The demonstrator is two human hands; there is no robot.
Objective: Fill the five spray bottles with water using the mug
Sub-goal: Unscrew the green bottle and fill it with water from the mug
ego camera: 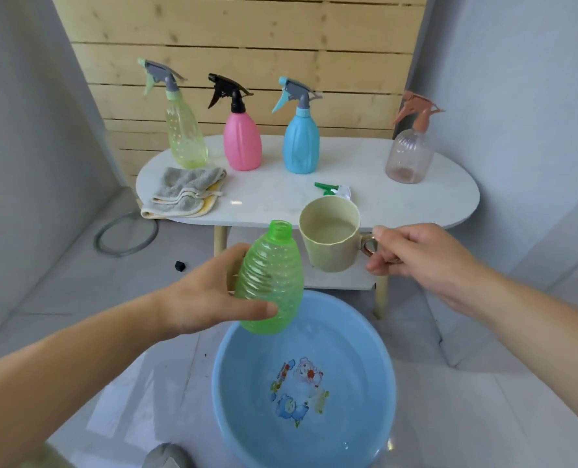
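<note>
In the middle of the frame our left hand (210,298) grips the green bottle (270,282), fingers behind it and thumb across its lower front. The bottle has no spray head, and its open neck points up and leans slightly right. Just right of the neck, our right hand (415,255) holds the mug (331,238) by its handle, with curled fingers and the thumb on top. The mug looks partly filled with water, and its rim is just beside the bottle's mouth. We cannot tell whether they touch.

Below both, at the lower centre, a blue basin (243,427) of water stands on the floor, with a cartoon print on its bottom. The bottle's base hangs over its far rim.

Behind our hands is a white oval table (399,197). Along its back stand four capped bottles: a yellow-green bottle (184,130) at the left, a pink bottle (242,143), a blue bottle (301,146), and, well apart at the right, a clear bottle (409,157). A green spray head (328,189) lies on the table just behind the mug, which partly hides it. A folded grey cloth (186,194) sits at the table's left front edge. On the floor to the left lie a grey ring (125,234) and a small black piece (179,265).
</note>
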